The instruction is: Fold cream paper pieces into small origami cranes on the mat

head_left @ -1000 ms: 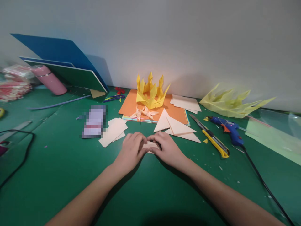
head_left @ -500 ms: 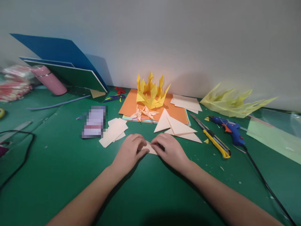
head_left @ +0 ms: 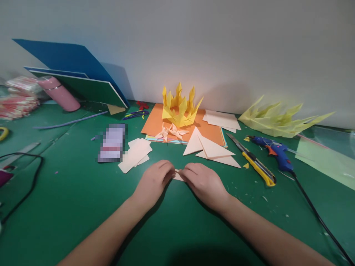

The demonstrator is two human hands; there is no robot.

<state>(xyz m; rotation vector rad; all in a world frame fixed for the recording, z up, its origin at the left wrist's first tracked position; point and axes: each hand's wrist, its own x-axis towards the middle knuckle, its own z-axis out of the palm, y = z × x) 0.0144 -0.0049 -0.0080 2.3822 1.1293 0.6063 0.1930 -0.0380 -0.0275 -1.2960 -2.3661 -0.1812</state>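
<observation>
A small pale pink piece of paper (head_left: 179,177) lies on the green table between my two hands, mostly covered by them. My left hand (head_left: 157,181) has its fingers closed at the paper's left end. At the right end, the fingers of my right hand (head_left: 204,181) pinch and press the sheet. Just left of my hands is a loose pile of pale pink paper rectangles (head_left: 135,154). Beyond my right hand lie pale pink folded triangles (head_left: 212,147). Small folded pink paper pieces (head_left: 171,132) rest on a stack of coloured paper (head_left: 151,123).
A yellow paper crown (head_left: 180,116) stands on the stack. To the right are a box cutter (head_left: 256,166) with its blade out, a blue glue gun (head_left: 277,149) with a trailing cord, and a pale yellow paper crown (head_left: 277,120). A blurred phone (head_left: 112,142) and pink bottle (head_left: 59,94) are leftward.
My fingers have closed down further over the pink paper, and less of it shows between them. The view has shifted slightly; the surrounding things stay put.
</observation>
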